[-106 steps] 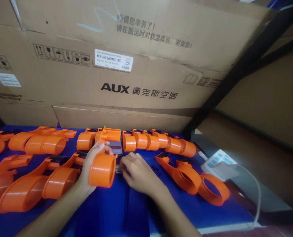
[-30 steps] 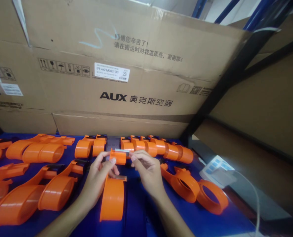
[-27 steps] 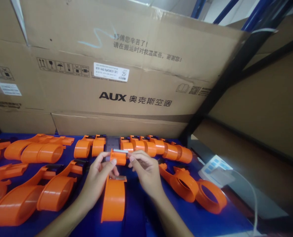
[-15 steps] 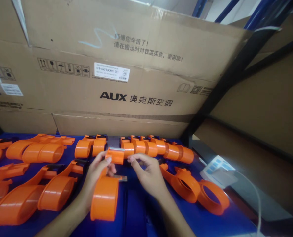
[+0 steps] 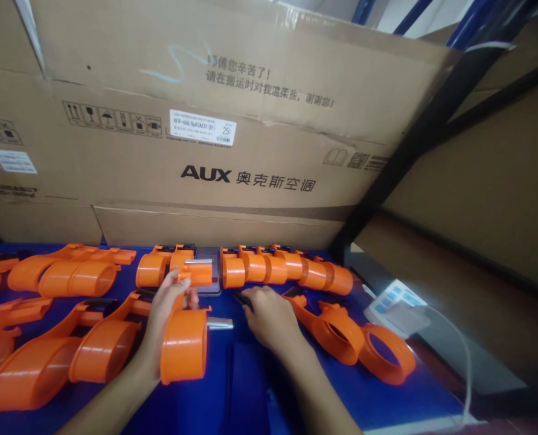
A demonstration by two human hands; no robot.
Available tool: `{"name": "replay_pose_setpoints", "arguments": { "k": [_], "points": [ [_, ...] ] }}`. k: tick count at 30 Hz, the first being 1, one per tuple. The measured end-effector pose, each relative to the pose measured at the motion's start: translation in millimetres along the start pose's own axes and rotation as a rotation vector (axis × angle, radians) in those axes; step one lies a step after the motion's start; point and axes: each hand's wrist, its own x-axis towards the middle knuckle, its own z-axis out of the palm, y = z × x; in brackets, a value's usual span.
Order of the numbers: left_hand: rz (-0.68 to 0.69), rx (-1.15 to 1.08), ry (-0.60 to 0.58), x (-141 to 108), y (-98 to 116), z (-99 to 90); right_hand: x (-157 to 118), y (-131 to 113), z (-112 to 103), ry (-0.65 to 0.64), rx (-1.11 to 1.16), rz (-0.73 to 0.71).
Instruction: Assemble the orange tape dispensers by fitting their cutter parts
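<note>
- Your forearms are running out of view at the bottom edge.
- Your left hand [image 5: 163,308] is holding an orange holder [image 5: 183,347] over the middle of the blue table [image 5: 341,402]; its grip is wrapping the neck, so the fingers are partly hiding behind it.
- A metal strip [image 5: 198,262] is showing along the holder's top.
- Your right hand [image 5: 271,317] is keeping a narrow grip on a small black piece [image 5: 241,298], mostly hiding under the fingers.
- Just right of the holder, a metal piece [image 5: 221,324] is showing; you cannot tell what is supporting it.
- Other orange holders [image 5: 287,266] are lying at both sides and behind, some running off the left edge.
- A dark flat device [image 5: 216,272] is sitting partly behind your holder.
- Beyond, a cardboard carton [image 5: 250,220] is displaying "AUX 奥克斯空调" and "师傅您辛苦了!"; its white label's [image 5: 203,127] small print is blurring.
- A black frame [image 5: 386,175] is slanting up at right.
</note>
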Motion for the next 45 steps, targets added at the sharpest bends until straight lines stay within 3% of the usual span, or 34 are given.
{"name": "replay_pose_setpoints", "arguments": {
  "k": [5, 12, 15, 21, 34, 39, 42, 45],
  "points": [
    [0.057, 0.213, -0.093, 3.8, -6.5, -6.4, -2.9, -1.1, -4.1, 0.057, 0.151, -0.093],
    [0.148, 0.380, -0.174, 0.2, -11.0, -7.2, -7.3, -2.1, -20.8, 0.539, 0.732, -0.246],
    [0.159, 0.481, -0.256, -3.4, -12.1, -4.3, -11.5, -12.2, -23.4, 0.606, 0.824, -0.336],
    [0.134, 0.512, -0.346, -12.7, -13.5, 1.3, -13.6, -22.8, -18.3, 0.586, 0.879, -0.392],
    [0.040, 0.482, -0.384, -10.3, -15.7, -2.8, -10.6, -24.4, -11.8, 0.513, 0.931, -0.394],
    [-0.025, 0.384, -0.325, -2.4, -15.3, -6.8, -7.9, -14.2, -15.4, 0.505, 1.080, -0.268],
    [-0.068, 0.336, -0.273, 3.1, -14.0, -9.3, -4.4, 1.1, -21.1, 0.361, 1.137, -0.103],
    [-0.065, 0.334, -0.251, 5.8, -13.2, -11.0, -6.3, 18.7, -31.0, 0.102, 1.061, -0.002]
  ]
}}
